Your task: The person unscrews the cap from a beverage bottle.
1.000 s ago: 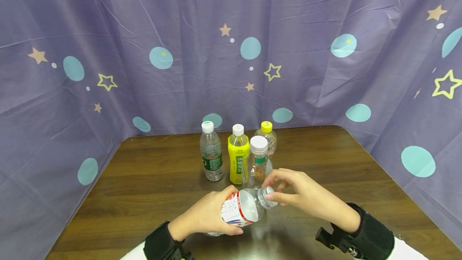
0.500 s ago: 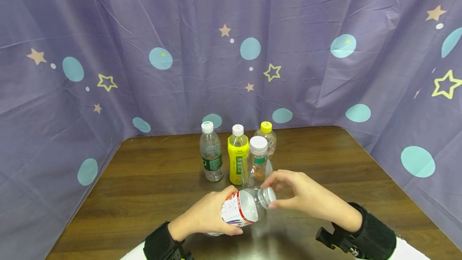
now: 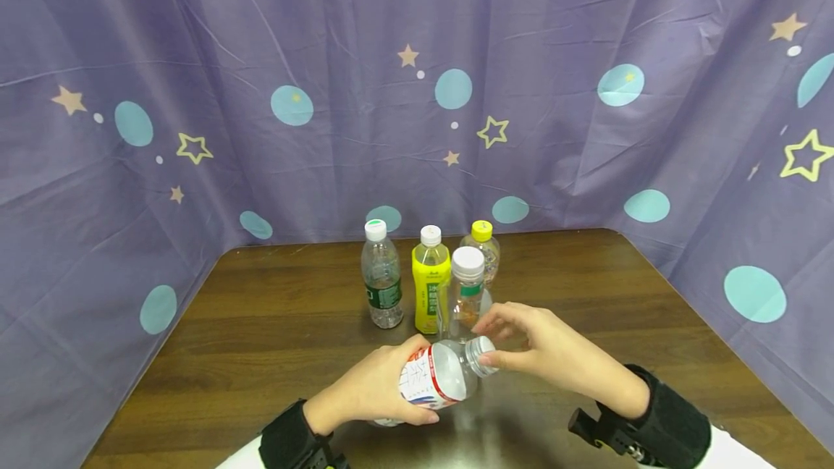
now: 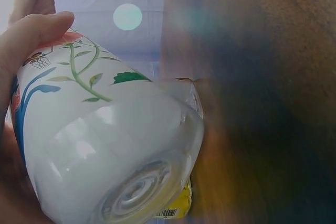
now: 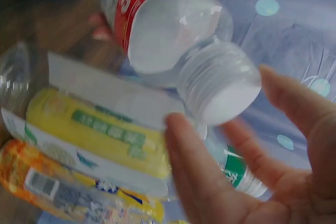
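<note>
My left hand [image 3: 412, 381] grips a clear bottle [image 3: 438, 376] with a red and white label, tilted low over the table with its neck pointing right. In the left wrist view the bottle's base [image 4: 121, 182] fills the frame, with my thumb [image 4: 31, 35] on the flowered label. My right hand [image 3: 489, 343] curls around the bottle's white cap [image 3: 481, 355], thumb below and fingers above. In the right wrist view the cap [image 5: 220, 85] sits between my thumb [image 5: 181, 135] and a finger [image 5: 286, 90].
Just behind my hands stand several bottles: a clear one with a green label [image 3: 381, 277], a yellow one [image 3: 431, 281], a clear wide-capped one [image 3: 466, 288] and a yellow-capped one [image 3: 483, 244]. The brown wooden table [image 3: 260, 324] is walled by a purple starred curtain [image 3: 417, 35].
My right hand's fingers have shifted slightly around the cap. The bottle and my left hand have stayed in place.
</note>
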A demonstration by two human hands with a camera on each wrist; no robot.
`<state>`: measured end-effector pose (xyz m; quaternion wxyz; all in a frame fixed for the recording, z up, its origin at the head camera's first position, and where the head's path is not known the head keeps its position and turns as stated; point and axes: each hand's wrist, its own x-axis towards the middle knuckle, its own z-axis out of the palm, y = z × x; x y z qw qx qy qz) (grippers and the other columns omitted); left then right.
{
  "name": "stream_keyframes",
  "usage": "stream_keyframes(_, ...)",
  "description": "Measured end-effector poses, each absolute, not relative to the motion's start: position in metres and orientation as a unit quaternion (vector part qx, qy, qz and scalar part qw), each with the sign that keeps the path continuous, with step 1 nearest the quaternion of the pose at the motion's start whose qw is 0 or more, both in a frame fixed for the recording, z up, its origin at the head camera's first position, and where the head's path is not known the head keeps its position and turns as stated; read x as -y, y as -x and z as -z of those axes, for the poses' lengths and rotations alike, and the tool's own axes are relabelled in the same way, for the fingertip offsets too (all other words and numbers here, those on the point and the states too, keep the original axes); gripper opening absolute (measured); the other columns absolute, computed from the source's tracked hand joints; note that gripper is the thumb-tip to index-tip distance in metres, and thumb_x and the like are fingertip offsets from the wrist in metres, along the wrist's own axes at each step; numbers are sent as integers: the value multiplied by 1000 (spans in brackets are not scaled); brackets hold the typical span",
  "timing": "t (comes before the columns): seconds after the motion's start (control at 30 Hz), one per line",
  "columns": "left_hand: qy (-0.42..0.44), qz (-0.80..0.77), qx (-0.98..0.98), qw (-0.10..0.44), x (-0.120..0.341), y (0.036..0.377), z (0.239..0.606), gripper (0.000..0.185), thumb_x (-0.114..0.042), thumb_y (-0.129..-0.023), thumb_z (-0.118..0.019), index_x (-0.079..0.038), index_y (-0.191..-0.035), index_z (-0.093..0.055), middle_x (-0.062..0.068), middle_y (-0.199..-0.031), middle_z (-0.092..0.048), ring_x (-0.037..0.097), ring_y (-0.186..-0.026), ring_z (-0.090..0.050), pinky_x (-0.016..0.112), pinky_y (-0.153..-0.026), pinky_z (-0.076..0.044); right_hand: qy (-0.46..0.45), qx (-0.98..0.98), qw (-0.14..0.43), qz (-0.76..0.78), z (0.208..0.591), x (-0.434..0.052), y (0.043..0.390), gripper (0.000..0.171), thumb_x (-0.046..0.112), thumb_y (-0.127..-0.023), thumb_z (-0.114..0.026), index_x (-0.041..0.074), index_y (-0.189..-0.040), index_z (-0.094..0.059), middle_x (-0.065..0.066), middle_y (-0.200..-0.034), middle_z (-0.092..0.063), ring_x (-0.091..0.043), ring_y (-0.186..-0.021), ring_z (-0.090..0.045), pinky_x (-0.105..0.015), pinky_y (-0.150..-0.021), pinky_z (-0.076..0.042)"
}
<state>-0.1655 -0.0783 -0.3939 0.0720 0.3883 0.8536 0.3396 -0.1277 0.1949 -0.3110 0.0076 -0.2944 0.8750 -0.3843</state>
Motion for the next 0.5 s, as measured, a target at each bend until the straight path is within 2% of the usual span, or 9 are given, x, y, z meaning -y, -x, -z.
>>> stream_keyframes(0.13,-389,-336,-855,66,79,166,394,64,-48,-66,-84,-24,-114,-49,-15,-89,-60,-4,-72,-56,17,-63,-47,264,-893,23,365,309,-195,127,29,42,-84,-72,18,-95,-61,11,-80,-64,-1,-73,-59,-23,-63,-49)
stream_keyframes(0.2,-390,-335,-856,65,79,165,394,64,-48,-65,-84,-24,-113,-49,-15,-88,-60,-4,-71,-56,17,-62,-47,270,-890,30,366,310,-195,127,29,40,-84,-73,16,-94,-61,11,-77,-64,0,-70,-59,-23,-61,-49)
stream_keyframes(0.4,-386,-334,-857,71,80,165,396,64,-47,-65,-85,-24,-114,-50,-16,-88,-59,-4,-71,-56,17,-62,-47,303,-870,49,387,310,-197,128,32,30,-80,-78,13,-103,-62,5,-88,-70,-3,-77,-65,-25,-65,-53)
stream_keyframes(0.5,-385,-334,-858,70,80,165,397,65,-47,-65,-85,-24,-114,-50,-15,-88,-59,-4,-71,-56,17,-62,-47,313,-866,42,388,310,-198,128,35,28,-79,-80,13,-105,-63,4,-94,-71,-4,-82,-68,-26,-70,-54)
